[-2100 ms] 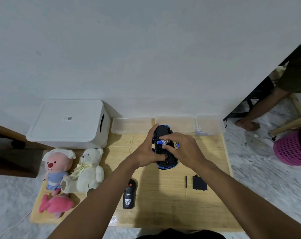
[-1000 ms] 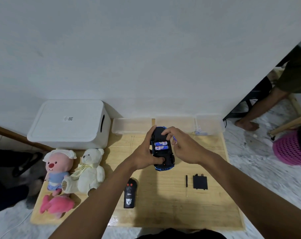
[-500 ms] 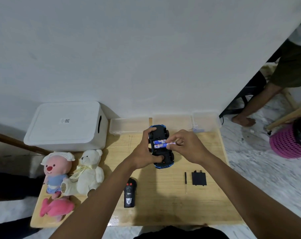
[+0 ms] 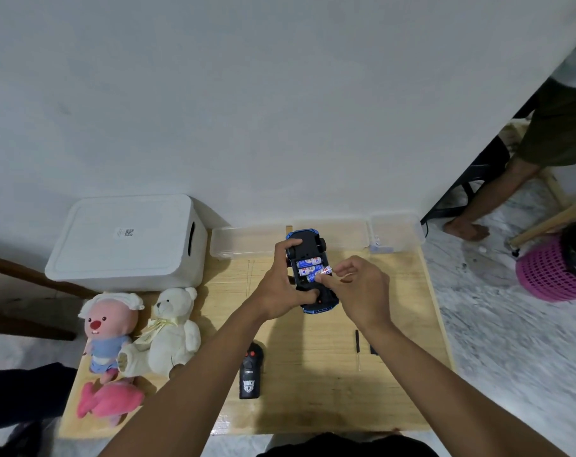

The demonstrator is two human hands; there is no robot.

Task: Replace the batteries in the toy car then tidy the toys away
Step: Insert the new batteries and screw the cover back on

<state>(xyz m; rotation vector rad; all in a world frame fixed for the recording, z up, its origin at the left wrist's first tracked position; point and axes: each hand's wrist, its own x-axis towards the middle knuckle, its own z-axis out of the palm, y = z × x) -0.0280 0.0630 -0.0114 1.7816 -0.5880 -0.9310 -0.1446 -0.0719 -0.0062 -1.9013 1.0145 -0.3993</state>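
A pale wooden counter [image 4: 313,407] stands against a plain white wall, with marbled floor on either side. By its back-left corner sits a white lidded plastic storage box [image 4: 125,239]. Along the left edge are 3 soft toys: a pink-faced plush in a blue outfit [image 4: 110,328], a cream teddy bear [image 4: 172,328] touching it, and a pink plush [image 4: 108,402] lying near the front-left corner. A black remote controller [image 4: 251,371] lies toward the front edge, left of the middle. Clear plastic trays [image 4: 247,245] line the back edge.

Near the middle of the back edge the left hand [image 4: 280,291] grips the blue toy car [image 4: 316,298] upside down, its fingers clamped round the car's left side. I cannot tell whether the car rests on the counter.

2 blue-and-white batteries [image 4: 308,262] lie in the open bay. The right hand [image 4: 359,291] pinches the 3rd battery [image 4: 316,276] at its right end, which looks raised and not yet seated. Further right lies a thin black screwdriver [image 4: 358,349]. The black battery cover [image 4: 373,350] beside it is mostly hidden by the forearm.

Pressed down at this tilt, the 3rd battery could spring off its contact and roll across the counter toward an edge. Its polarity is too small to read, and a reversed cell would leave the car dead. If the left grip slackened, the car could tip and spill the 2 seated cells.
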